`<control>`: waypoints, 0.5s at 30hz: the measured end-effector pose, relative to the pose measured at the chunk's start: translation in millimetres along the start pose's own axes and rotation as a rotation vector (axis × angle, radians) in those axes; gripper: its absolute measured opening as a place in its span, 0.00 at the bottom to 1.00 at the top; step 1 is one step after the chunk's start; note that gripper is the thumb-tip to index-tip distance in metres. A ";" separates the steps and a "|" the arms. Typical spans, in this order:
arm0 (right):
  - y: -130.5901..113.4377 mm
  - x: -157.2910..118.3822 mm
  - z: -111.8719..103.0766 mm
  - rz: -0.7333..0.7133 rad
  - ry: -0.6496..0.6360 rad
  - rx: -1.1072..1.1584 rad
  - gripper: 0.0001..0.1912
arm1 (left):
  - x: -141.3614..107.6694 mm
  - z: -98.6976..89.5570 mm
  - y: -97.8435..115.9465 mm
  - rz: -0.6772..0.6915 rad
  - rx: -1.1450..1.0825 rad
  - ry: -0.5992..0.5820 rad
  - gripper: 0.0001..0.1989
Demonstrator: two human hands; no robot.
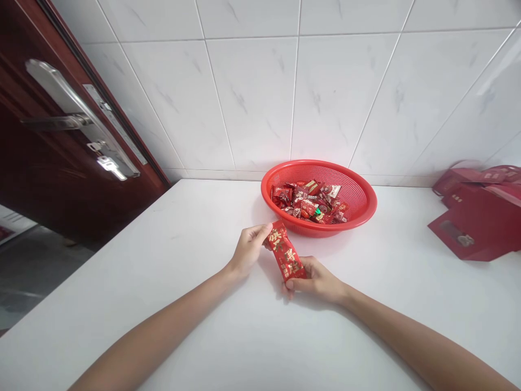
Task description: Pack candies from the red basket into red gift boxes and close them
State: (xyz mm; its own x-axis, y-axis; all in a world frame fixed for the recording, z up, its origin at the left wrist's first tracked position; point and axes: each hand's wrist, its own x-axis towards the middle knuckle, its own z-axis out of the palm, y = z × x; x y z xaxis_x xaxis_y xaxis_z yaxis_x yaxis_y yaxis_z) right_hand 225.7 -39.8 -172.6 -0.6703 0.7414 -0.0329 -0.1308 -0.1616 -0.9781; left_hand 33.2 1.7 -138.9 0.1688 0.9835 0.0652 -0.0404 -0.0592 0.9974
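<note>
white tiles (254, 98) rose behind the table (195, 326). the left fingers (262, 234) and right fingers (299, 284) pinched opposite ends of the red packet (286, 252), just in front of the basket (368, 209); uneven pulling might have torn it, spilling its contents.

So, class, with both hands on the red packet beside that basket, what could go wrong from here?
The left hand and right hand grip the red packet near opposite ends, so pulling might tear it. The left hand is close to the basket; a bump could jolt the wrapped pieces inside.
</note>
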 end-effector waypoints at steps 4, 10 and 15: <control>0.3 -0.5 0.0 0.021 0.017 0.004 0.19 | -1.9 0.6 2.7 0.034 0.030 -0.008 0.27; 1.1 1.4 3.4 -0.006 0.096 0.074 0.22 | -5.0 1.7 5.0 0.052 0.055 -0.084 0.28; 4.6 1.3 5.6 -0.041 0.087 0.043 0.22 | -7.1 5.8 6.0 -0.037 -0.028 -0.126 0.27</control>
State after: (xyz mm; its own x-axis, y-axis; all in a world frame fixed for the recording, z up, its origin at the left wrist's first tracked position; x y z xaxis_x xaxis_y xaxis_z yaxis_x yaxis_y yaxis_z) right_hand 220.2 -43.2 -176.0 -0.5979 0.8015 -0.0129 -0.1893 -0.1569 -0.9693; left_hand 37.5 -6.7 -133.2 0.2928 0.9556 0.0334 -0.0592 -0.0168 0.9981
